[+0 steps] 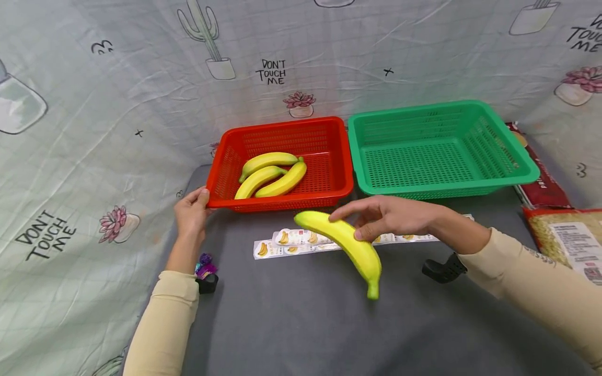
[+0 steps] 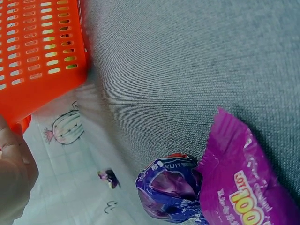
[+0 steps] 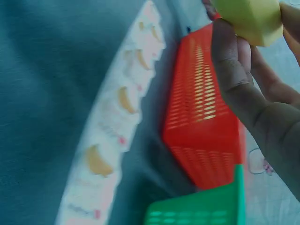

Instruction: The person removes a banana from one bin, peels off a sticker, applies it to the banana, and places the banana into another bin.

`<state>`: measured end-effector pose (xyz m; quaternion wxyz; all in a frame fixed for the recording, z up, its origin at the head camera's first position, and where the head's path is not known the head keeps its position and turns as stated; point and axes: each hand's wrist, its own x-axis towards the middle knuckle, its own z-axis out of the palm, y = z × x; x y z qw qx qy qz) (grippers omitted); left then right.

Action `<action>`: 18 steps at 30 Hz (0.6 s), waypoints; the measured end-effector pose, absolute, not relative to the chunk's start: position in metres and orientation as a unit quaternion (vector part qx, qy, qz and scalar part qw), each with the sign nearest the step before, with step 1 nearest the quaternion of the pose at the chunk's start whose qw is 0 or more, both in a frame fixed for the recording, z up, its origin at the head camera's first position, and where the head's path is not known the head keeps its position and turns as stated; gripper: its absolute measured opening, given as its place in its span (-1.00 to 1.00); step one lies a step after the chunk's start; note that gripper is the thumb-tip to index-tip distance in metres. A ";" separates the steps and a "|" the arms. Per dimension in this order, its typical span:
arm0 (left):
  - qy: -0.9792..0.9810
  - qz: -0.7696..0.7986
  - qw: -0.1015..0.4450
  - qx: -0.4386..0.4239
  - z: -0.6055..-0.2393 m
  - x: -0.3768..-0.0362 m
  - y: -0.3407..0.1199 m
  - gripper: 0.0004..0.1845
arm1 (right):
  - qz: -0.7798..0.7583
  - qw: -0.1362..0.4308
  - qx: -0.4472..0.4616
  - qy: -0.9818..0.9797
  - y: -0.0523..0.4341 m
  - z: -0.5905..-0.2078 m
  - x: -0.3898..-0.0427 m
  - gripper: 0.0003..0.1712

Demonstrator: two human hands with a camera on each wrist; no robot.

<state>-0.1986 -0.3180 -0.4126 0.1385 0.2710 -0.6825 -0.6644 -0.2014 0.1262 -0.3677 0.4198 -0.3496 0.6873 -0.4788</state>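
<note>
My right hand [image 1: 385,215] pinches a yellow banana [image 1: 345,239] between thumb and fingers, in front of the two baskets. The banana slants, its green-tipped stem pointing down toward me. In the right wrist view one end of this banana [image 3: 255,21] shows between the fingers. My left hand [image 1: 192,209] grips the near left corner of the red basket [image 1: 282,204], thumb over the rim. Inside that basket lie three bananas [image 1: 270,177] close together. The left wrist view shows the red basket's slotted side [image 2: 37,51] beside the left hand [image 2: 14,168].
A green basket [image 1: 442,185] stands right of the red one. Strips of banana stickers [image 1: 291,246] lie in front of them. Wrapped candies [image 2: 173,187] are by my left wrist. At the right are a red packet [image 1: 545,183] and a bag of pale grains [image 1: 564,235].
</note>
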 end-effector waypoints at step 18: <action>-0.691 -0.657 0.144 0.267 -0.412 -0.197 -0.316 -0.56 | -0.391 0.481 -0.388 0.681 0.146 -0.435 -0.182 -0.57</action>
